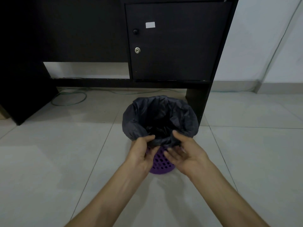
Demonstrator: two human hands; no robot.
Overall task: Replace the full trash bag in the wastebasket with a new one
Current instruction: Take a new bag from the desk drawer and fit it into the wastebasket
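Your left hand (142, 150) pinches the near rim of the black trash bag (157, 115) between thumb and curled fingers. Your right hand (185, 153) is half open, thumb over the same rim, fingers under the fold. The bag lines the purple wastebasket (161, 163) on the tiled floor (49, 161), which lies open on both sides. What is inside the bag is too dark to tell. Just behind stands the black desk (177, 46).
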